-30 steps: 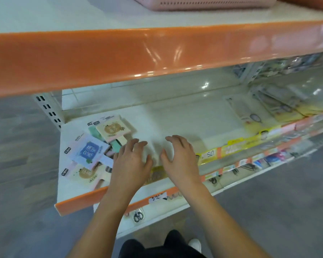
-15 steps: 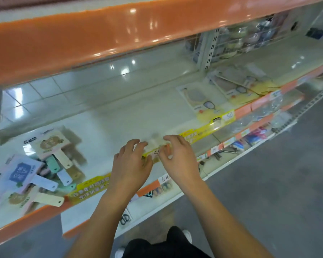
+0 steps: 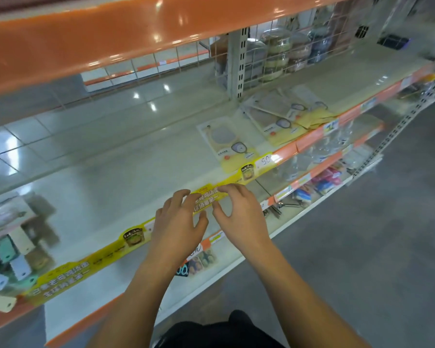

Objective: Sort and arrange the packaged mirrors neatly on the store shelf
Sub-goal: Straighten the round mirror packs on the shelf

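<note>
My left hand (image 3: 178,222) and my right hand (image 3: 239,214) hover side by side over the front edge of the white shelf (image 3: 126,177), fingers loosely bent, holding nothing. A single packaged mirror (image 3: 226,144) on a yellow card lies flat to the right of my hands. Further right, several more yellow-carded mirrors (image 3: 284,116) lie in a loose overlapping pile. At the far left, a jumble of handled mirrors in packets (image 3: 10,237) lies on the same shelf, partly cut off by the frame.
A yellow promotional strip (image 3: 91,267) runs along the shelf's orange front lip. An orange shelf edge (image 3: 111,36) overhangs above. Behind a wire grid stand clear jars (image 3: 279,51). Lower shelves hold small goods (image 3: 322,182). Grey floor lies to the right.
The view has swung to the right along the shelf; the left mirror jumble slid toward the frame edge and the yellow-carded mirrors came closer. Both hands stay together, empty.
</note>
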A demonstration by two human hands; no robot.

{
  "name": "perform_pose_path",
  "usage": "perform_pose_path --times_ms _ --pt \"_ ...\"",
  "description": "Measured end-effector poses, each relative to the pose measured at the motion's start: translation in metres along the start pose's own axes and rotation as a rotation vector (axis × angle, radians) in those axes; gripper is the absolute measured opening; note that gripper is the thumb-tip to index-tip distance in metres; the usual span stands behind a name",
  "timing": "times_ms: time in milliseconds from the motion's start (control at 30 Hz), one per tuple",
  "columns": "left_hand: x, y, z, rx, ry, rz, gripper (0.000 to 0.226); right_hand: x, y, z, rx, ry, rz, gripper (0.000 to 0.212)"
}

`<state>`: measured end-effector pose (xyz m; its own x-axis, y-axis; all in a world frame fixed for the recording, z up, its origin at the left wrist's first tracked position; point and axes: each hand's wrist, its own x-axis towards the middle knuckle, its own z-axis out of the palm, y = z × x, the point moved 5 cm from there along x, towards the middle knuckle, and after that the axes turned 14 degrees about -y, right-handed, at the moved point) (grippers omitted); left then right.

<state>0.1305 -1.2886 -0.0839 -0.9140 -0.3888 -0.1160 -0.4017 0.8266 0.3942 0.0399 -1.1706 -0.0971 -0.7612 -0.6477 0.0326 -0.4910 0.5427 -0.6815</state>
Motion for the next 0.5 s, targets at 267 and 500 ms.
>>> perform_pose_path --times_ms 267,500 --pt "0.01 -0.001 0.002 -0.004 -0.02 -0.008 0.042 0.006 0.008 -0.003 -0.006 -0.01 0.02 0.037" --pt "0.03 -0.004 0.002 -0.046 -0.019 0.034 0.043 0.019 0.006 -0.004 -0.069 0.009 0.041 0.04"
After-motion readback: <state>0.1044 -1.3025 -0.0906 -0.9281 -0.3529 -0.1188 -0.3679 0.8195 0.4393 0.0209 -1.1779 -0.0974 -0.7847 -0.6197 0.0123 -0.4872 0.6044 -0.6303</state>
